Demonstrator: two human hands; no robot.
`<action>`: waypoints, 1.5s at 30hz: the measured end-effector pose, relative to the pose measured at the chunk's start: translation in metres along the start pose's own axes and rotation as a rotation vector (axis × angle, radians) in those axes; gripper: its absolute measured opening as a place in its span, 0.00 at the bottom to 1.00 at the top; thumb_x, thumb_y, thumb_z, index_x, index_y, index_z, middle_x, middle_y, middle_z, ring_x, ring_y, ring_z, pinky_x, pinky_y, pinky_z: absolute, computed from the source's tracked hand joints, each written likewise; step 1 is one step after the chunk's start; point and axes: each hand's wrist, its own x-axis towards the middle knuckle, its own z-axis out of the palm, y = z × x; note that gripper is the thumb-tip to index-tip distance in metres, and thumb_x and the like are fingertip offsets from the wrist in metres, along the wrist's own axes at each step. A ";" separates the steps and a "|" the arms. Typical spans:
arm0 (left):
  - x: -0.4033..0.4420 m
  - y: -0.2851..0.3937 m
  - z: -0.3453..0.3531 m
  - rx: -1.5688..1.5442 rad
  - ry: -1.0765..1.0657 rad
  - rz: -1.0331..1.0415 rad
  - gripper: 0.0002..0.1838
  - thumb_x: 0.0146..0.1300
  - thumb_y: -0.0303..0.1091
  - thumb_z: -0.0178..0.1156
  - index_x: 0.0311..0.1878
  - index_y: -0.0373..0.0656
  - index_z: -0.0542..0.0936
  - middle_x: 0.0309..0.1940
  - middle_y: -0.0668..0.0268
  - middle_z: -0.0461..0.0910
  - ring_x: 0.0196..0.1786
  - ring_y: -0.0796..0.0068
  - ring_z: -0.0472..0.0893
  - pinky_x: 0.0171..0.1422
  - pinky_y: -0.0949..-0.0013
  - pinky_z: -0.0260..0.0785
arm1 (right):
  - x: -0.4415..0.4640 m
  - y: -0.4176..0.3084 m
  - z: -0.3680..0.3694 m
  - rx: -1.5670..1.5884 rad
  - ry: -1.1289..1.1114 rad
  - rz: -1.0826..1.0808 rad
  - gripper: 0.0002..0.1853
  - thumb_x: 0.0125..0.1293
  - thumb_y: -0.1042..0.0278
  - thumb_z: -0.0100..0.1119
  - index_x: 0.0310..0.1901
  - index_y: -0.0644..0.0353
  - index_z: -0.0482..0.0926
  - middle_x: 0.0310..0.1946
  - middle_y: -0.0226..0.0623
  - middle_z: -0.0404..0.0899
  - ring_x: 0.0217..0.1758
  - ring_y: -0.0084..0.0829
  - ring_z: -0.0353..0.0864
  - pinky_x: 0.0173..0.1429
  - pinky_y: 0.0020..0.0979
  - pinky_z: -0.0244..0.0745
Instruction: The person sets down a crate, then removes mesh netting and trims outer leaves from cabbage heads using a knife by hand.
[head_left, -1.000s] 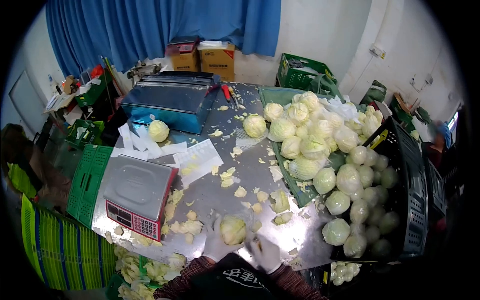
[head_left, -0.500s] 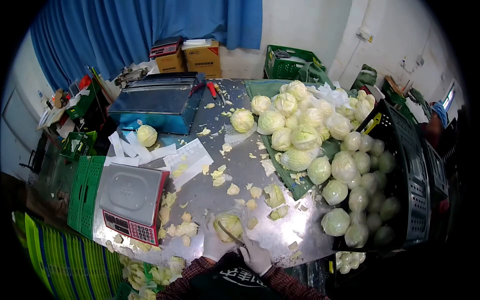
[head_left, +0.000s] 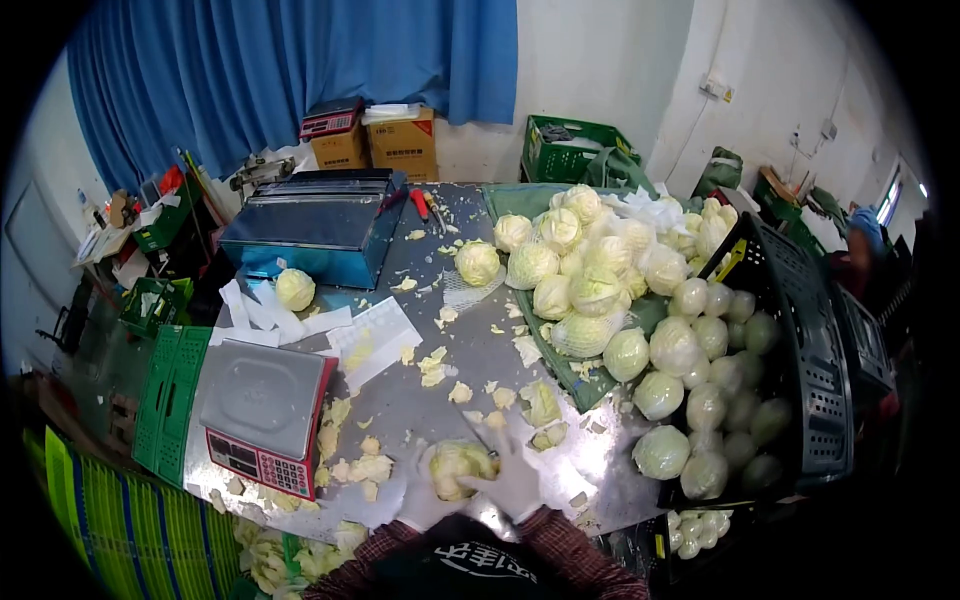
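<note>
A pale cabbage (head_left: 457, 468) is at the table's near edge, between my two gloved hands. My left hand (head_left: 425, 500) is wrapped round its left side. On its right side is my right hand (head_left: 513, 482), closed on a knife (head_left: 478, 430) whose thin blade points up and to the left, partly blurred. Torn leaf pieces (head_left: 368, 468) lie to the left of the cabbage. A loose outer leaf (head_left: 541, 402) rests beyond my right hand.
A scale (head_left: 262, 400) stands at the left and a blue wrapping machine (head_left: 310, 225) behind it. Cabbages (head_left: 595, 290) are heaped on green cloth at the right, beside a black crate (head_left: 815, 370) with wrapped cabbages. Red-handled tools (head_left: 419, 205) lie at the back.
The knife has come off the cabbage's front, and its blade now points away above it. My right hand has moved up and over to the cabbage's right side. The view has shifted slightly.
</note>
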 end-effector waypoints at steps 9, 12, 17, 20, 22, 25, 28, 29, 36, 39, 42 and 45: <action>-0.017 0.001 -0.011 -0.768 0.088 -0.538 0.64 0.35 0.41 0.82 0.71 0.31 0.48 0.64 0.50 0.64 0.65 0.60 0.67 0.71 0.59 0.60 | -0.035 0.036 0.015 0.264 -0.229 0.020 0.20 0.58 0.57 0.65 0.49 0.57 0.78 0.22 0.36 0.79 0.23 0.30 0.78 0.31 0.29 0.73; -0.028 -0.008 -0.007 -0.455 0.002 -0.365 0.65 0.35 0.45 0.81 0.70 0.28 0.50 0.62 0.46 0.65 0.63 0.54 0.71 0.69 0.59 0.63 | -0.017 0.053 -0.023 0.152 -0.182 0.259 0.15 0.60 0.59 0.63 0.46 0.58 0.79 0.27 0.41 0.80 0.29 0.34 0.81 0.36 0.34 0.76; -0.002 0.017 -0.007 0.044 -0.318 0.104 0.59 0.38 0.56 0.76 0.69 0.35 0.58 0.63 0.46 0.64 0.66 0.51 0.66 0.66 0.53 0.61 | -0.020 0.042 -0.046 -0.065 -0.124 -0.048 0.35 0.50 0.47 0.71 0.56 0.58 0.75 0.42 0.42 0.80 0.34 0.34 0.81 0.42 0.33 0.77; -0.006 0.022 0.000 0.158 -0.376 0.283 0.59 0.37 0.58 0.75 0.69 0.37 0.58 0.64 0.47 0.63 0.67 0.50 0.64 0.67 0.49 0.58 | -0.029 0.031 -0.021 -0.132 -0.416 0.014 0.35 0.49 0.42 0.68 0.55 0.57 0.74 0.38 0.41 0.79 0.35 0.40 0.81 0.43 0.36 0.76; -0.014 0.027 -0.007 0.131 -0.355 0.264 0.59 0.37 0.58 0.75 0.69 0.37 0.58 0.64 0.47 0.62 0.68 0.50 0.63 0.68 0.48 0.57 | -0.031 0.037 -0.020 -0.119 -0.391 -0.014 0.33 0.50 0.43 0.67 0.53 0.57 0.75 0.37 0.42 0.79 0.36 0.42 0.81 0.43 0.37 0.76; -0.041 0.017 -0.008 0.065 -0.084 0.028 0.56 0.38 0.46 0.78 0.68 0.35 0.58 0.63 0.45 0.62 0.68 0.49 0.62 0.68 0.52 0.58 | -0.032 0.035 -0.022 -0.169 -0.417 -0.050 0.29 0.51 0.45 0.66 0.49 0.57 0.76 0.36 0.43 0.79 0.38 0.43 0.81 0.42 0.38 0.76; -0.063 -0.012 0.010 -0.274 -0.122 -0.182 0.55 0.38 0.49 0.77 0.68 0.36 0.59 0.64 0.45 0.60 0.66 0.48 0.64 0.65 0.53 0.64 | -0.032 0.044 -0.013 -0.248 -0.412 -0.076 0.25 0.52 0.50 0.66 0.46 0.58 0.76 0.36 0.44 0.80 0.37 0.43 0.81 0.42 0.40 0.75; -0.061 -0.002 0.003 -0.218 -0.137 -0.160 0.55 0.39 0.44 0.78 0.69 0.36 0.57 0.64 0.46 0.60 0.66 0.51 0.64 0.65 0.55 0.65 | -0.031 0.049 -0.008 -0.254 -0.356 -0.094 0.23 0.52 0.53 0.66 0.45 0.58 0.77 0.35 0.45 0.80 0.37 0.43 0.81 0.41 0.41 0.75; -0.047 0.012 0.018 -1.053 -0.136 -0.286 0.59 0.44 0.25 0.76 0.72 0.34 0.43 0.64 0.52 0.60 0.67 0.63 0.66 0.69 0.62 0.64 | -0.036 0.090 0.031 0.660 -0.356 0.361 0.13 0.57 0.63 0.60 0.40 0.61 0.77 0.26 0.31 0.79 0.24 0.30 0.79 0.28 0.29 0.72; -0.041 -0.027 0.009 -1.254 -0.204 -0.608 0.47 0.55 0.29 0.68 0.72 0.35 0.49 0.66 0.52 0.62 0.68 0.59 0.66 0.70 0.57 0.64 | -0.037 0.039 0.001 1.496 -0.521 0.927 0.11 0.55 0.78 0.58 0.41 0.62 0.77 0.34 0.33 0.80 0.32 0.26 0.79 0.37 0.24 0.74; -0.045 -0.052 0.007 -1.591 -0.348 -0.758 0.36 0.65 0.41 0.58 0.72 0.40 0.55 0.69 0.53 0.61 0.71 0.54 0.63 0.73 0.49 0.60 | -0.038 0.012 -0.018 1.088 -0.490 0.195 0.14 0.50 0.83 0.59 0.41 0.62 0.77 0.41 0.38 0.78 0.46 0.32 0.77 0.51 0.31 0.72; -0.045 -0.059 -0.003 -2.276 -0.345 -0.650 0.39 0.63 0.48 0.58 0.72 0.41 0.56 0.69 0.52 0.61 0.70 0.53 0.64 0.74 0.47 0.57 | -0.010 0.024 -0.069 1.273 -0.366 0.344 0.12 0.50 0.80 0.51 0.37 0.62 0.77 0.36 0.34 0.76 0.40 0.27 0.78 0.43 0.26 0.75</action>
